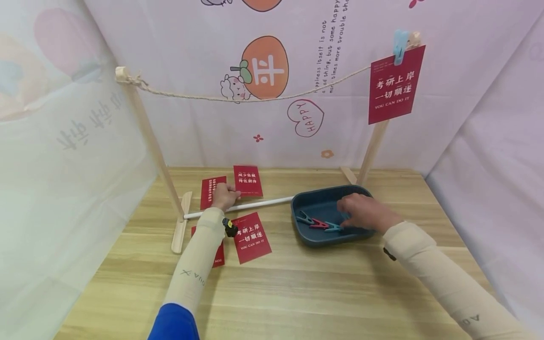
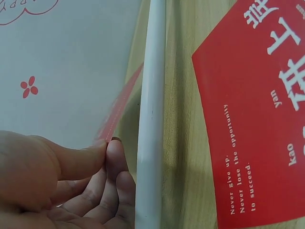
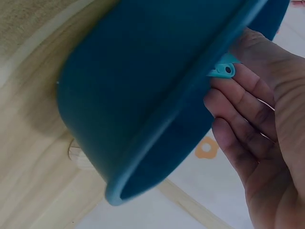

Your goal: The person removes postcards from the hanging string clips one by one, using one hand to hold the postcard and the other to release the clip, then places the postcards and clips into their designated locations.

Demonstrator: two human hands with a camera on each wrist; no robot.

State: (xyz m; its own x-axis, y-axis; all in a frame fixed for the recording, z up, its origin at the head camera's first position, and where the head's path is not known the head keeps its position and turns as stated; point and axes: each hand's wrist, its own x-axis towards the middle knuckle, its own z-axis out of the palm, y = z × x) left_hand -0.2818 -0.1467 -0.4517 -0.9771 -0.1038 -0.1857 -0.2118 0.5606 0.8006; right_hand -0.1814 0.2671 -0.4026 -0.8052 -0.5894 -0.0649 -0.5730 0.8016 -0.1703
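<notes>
My left hand pinches the edge of a red card between thumb and fingers; in the left wrist view that card tilts up beside the white rod. Another red card lies partly under this hand. My right hand reaches into a dark blue basin. In the right wrist view, a teal clothespin sits between its thumb and fingers, partly hidden by the rim. Several clothespins, one of them red, lie on the basin floor.
A twine line spans two wooden posts, the left post nearer my left arm. At its right end a light blue clothespin holds a red card. A printed red card lies before the rod, another partly under my left sleeve.
</notes>
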